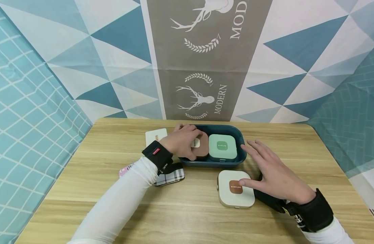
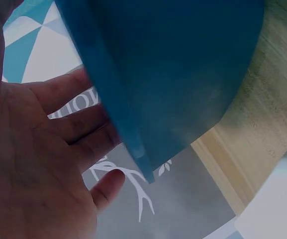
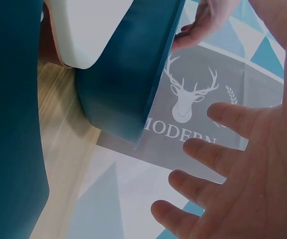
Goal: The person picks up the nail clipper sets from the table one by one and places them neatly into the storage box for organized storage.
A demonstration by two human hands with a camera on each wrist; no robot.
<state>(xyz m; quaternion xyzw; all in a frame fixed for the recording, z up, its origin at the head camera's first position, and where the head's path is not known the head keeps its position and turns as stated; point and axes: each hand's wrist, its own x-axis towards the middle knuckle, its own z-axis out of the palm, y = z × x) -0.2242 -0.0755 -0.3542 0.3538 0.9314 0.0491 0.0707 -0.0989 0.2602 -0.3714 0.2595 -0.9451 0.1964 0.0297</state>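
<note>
A dark teal tray [image 1: 218, 164] on the wooden table holds a brown manicure case [image 1: 203, 149] and a mint green manicure case [image 1: 222, 156]. My left hand [image 1: 182, 140] arches over the tray's left end, thumb on the near side and fingers on the far side of the brown case, partly hiding it. The left wrist view shows several fingers reaching behind the tray's rim. My right hand [image 1: 273, 174] is spread beside the tray's right end, fingertips near its rim. Its thumb overlaps the cream manicure case [image 1: 235, 200] in front of the tray.
A white card-like item [image 1: 154, 135] lies left of the tray. Under my left forearm sit a plaid item [image 1: 171, 177] and a partly hidden pink item [image 1: 124, 170]. Patterned cloth [image 1: 129, 61] hangs behind the table.
</note>
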